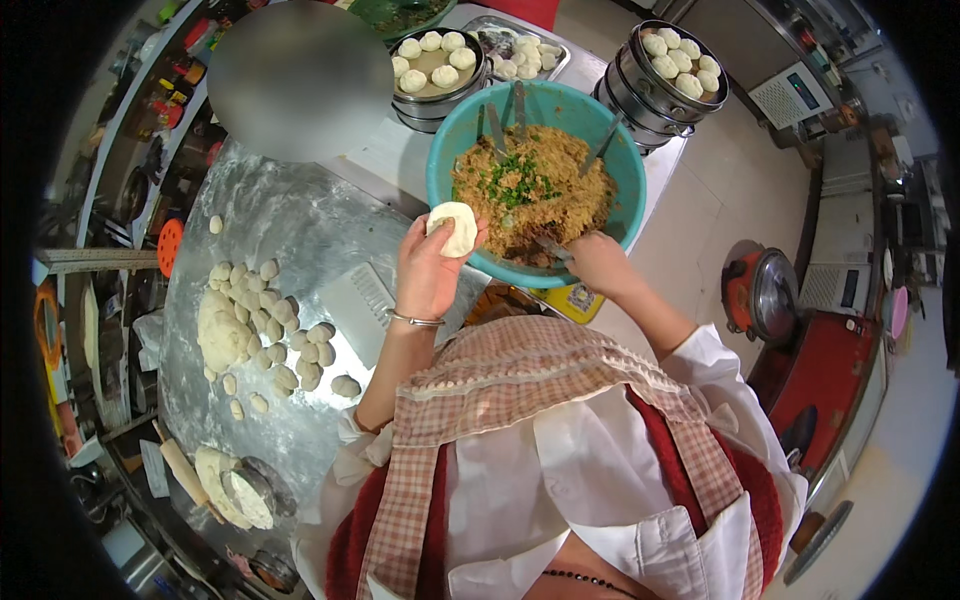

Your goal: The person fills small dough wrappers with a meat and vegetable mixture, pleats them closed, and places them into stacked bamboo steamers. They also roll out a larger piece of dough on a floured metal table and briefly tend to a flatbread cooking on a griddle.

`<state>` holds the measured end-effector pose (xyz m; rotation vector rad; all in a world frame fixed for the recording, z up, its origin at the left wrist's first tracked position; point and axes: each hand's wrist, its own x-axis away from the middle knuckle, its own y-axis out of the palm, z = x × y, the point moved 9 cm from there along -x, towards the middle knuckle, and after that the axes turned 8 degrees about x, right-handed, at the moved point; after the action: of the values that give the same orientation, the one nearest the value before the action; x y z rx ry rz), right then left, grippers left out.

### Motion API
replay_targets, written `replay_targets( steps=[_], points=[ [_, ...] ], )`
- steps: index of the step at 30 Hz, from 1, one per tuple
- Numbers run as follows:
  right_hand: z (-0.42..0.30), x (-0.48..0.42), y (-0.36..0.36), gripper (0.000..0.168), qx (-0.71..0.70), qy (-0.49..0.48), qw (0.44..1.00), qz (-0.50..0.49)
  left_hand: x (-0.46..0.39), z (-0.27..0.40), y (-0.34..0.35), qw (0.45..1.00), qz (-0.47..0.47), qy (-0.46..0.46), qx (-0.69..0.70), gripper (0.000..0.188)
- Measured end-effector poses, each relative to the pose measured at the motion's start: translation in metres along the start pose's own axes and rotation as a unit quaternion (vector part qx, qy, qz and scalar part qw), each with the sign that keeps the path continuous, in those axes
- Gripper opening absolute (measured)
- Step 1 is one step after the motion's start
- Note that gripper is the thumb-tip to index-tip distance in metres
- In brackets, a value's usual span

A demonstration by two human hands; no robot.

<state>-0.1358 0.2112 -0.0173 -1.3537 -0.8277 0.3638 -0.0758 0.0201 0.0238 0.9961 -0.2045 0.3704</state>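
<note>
On my left hand (435, 262) lies a round dough wrapper (454, 229), with my thumb pressed over it. My right hand (602, 264) grips a flat metal spatula (553, 247), its blade in the filling (540, 187) near the basin's close side. Chopped green onion tops the filling's middle. Several other flat utensils stand in the teal plastic basin (636, 196). Small dough pieces (262, 300) and a larger dough lump (219, 330) lie on the floured metal table (247, 187) to the left.
Steamers with filled buns stand beyond the basin, at left (442, 96) and right (637, 90). Between them is a metal tray (559, 64) of white pieces. A dough scraper (358, 307) lies near my left wrist. At lower left are a rolling pin (182, 471) and a bowl of flour (251, 499).
</note>
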Motion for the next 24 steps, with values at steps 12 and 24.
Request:
replay_targets(
  steps=[12,24],
  points=[
    [0.049,0.01,-0.046,0.009,0.049,0.09,0.993,0.053,0.0,-0.011,-0.009,0.994,-0.007,-0.064,0.083,0.023],
    [0.025,0.015,-0.017,0.009,0.043,0.017,0.999,0.026,-0.006,-0.02,-0.014,0.996,0.012,-0.065,0.061,0.017]
  ],
)
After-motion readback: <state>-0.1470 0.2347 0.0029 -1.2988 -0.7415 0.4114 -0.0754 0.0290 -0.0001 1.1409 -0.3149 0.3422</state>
